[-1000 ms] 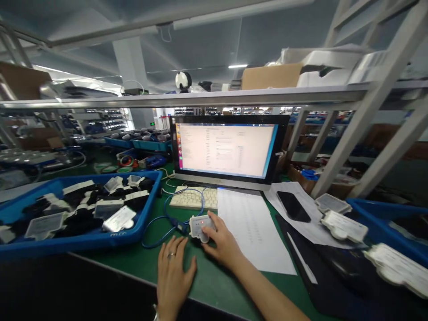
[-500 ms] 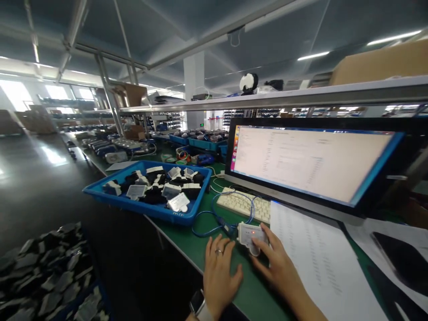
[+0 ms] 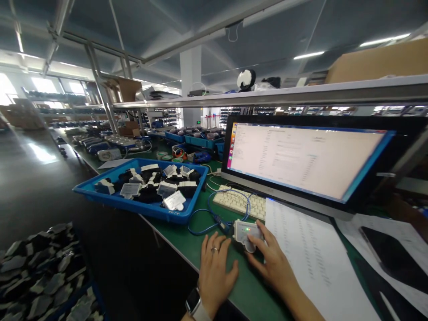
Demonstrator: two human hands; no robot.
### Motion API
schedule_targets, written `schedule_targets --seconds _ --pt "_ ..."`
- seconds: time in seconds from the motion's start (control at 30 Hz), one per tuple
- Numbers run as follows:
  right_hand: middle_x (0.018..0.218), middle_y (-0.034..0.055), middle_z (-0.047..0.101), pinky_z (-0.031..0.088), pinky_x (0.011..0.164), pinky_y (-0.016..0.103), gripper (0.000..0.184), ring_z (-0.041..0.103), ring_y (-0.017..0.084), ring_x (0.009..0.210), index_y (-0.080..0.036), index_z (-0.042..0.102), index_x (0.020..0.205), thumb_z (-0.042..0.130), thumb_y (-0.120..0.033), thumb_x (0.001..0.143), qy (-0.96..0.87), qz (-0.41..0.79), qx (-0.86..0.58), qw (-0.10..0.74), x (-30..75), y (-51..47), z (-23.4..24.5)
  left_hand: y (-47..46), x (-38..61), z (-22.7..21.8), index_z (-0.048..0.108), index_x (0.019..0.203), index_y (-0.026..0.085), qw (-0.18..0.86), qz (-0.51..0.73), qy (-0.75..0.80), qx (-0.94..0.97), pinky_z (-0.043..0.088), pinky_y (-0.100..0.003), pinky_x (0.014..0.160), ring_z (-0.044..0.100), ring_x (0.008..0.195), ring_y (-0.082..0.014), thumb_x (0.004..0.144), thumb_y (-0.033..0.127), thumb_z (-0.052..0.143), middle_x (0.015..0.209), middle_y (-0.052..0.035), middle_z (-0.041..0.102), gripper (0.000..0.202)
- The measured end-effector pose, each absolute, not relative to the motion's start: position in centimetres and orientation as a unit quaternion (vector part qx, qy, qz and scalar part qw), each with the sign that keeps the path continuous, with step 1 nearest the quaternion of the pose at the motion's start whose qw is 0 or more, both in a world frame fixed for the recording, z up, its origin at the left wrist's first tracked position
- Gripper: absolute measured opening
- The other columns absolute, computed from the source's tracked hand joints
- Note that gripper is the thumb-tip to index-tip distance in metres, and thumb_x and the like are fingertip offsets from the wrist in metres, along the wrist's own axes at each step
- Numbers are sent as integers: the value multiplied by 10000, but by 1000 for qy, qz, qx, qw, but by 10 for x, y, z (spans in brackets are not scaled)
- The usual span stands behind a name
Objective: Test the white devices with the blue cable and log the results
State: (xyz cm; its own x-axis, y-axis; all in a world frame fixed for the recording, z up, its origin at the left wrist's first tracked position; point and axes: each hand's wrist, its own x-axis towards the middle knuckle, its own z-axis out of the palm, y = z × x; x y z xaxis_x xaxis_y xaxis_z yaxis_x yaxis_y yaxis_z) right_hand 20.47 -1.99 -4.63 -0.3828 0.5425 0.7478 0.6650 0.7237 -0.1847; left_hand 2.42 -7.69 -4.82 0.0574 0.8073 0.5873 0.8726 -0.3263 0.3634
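A small white plastic electronic module (image 3: 244,229) with a rounded tab rests on the green bench top, its small indicator lights glowing green and red. My right hand (image 3: 272,258) grips its right side between thumb and fingers. A blue USB cable (image 3: 199,232) runs in loops beside it, and its dark plug end sits at the module's left side. My left hand (image 3: 217,267) lies flat on the green mat just left of the module, fingers stretched out and holding nothing. It wears a ring and a watch (image 3: 193,301).
A blue tray (image 3: 133,207) of similar modules stands to the left. Behind the module are a keyboard (image 3: 239,199) and a monitor (image 3: 297,160). Printed sheets (image 3: 301,249) and a dark phone (image 3: 391,254) lie right. Below left, a bin holds more modules (image 3: 43,272).
The module's light has gone from red alone to green with red. Both hands keep nearly the same pose; the whole view has shifted slightly.
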Motion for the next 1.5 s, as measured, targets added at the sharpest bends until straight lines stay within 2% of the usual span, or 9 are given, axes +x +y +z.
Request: schedule_targets --seconds 0.3,0.47,0.67,0.77,0.87,1.1,1.3,1.43,1.5 --pt "1390 140 362 461 917 473 288 421 294 1222 -221 569 1069 556 -205 781 -820 -62 -378 426 202 -24 -42 -74 22 -50 484 1202 195 78 -363 -571 -732 346 -524 1034 458 1192 -270 759 207 545 1182 -79 566 447" --pt "1384 148 372 447 936 466 372 403 285 1241 -212 513 1149 549 -193 779 -820 -43 -387 420 202 -24 -41 -74 22 -54 481 1201 193 72 -385 -565 -727 345 -507 1039 450 1203 -260 772 203 533 1179 -74 571 432" --pt "1396 157 351 427 956 476 367 385 286 1252 -203 498 1151 550 -190 787 -822 -34 -387 417 203 -24 -42 -64 15 -48 501 1149 176 -72 -459 -583 -666 439 -425 941 529 1112 -231 798 229 501 1148 -102 580 356" --pt "1379 173 370 415 969 479 484 377 275 1259 -187 409 1245 554 -186 783 -821 -24 -391 417 203 -24 -42 -47 8 -31 517 1034 157 -188 -453 -626 -607 496 -332 747 630 855 -198 811 291 485 903 -78 650 262" --pt "1375 171 375 404 979 479 524 368 271 1266 -189 379 1274 557 -181 781 -820 -20 -390 418 202 -25 -40 -24 5 -11 516 908 173 -236 -358 -677 -599 445 -267 616 625 641 -171 834 336 464 629 -11 619 186" --pt "1376 164 372 401 985 472 547 367 269 1266 -193 374 1286 567 -178 775 -819 -13 -396 415 202 -25 -42 14 12 -3 493 827 178 -196 -315 -723 -583 412 -294 661 631 840 -259 717 362 618 826 -110 650 248" --pt "1378 162 365 390 994 477 559 361 276 1268 -199 375 1283 582 -183 763 -820 -5 -394 416 202 -22 -43 27 5 -14 484 890 174 -245 -314 -728 -558 427 -237 602 644 656 -171 713 293 623 708 -49 663 254" --pt "1376 159 370 391 992 474 552 365 277 1265 -203 381 1280 578 -182 765 -818 3 -393 420 201 -24 -41 34 3 -12 503 924 151 -288 -307 -726 -543 439 -260 552 640 578 -199 699 433 645 642 -68 658 388" --pt "1376 162 369 392 990 474 555 365 278 1265 -203 379 1280 581 -184 763 -819 7 -392 419 201 -24 -40 39 4 -9 527 882 133 -323 -303 -723 -530 440 -272 518 628 526 -214 663 415 685 560 -63 632 391"
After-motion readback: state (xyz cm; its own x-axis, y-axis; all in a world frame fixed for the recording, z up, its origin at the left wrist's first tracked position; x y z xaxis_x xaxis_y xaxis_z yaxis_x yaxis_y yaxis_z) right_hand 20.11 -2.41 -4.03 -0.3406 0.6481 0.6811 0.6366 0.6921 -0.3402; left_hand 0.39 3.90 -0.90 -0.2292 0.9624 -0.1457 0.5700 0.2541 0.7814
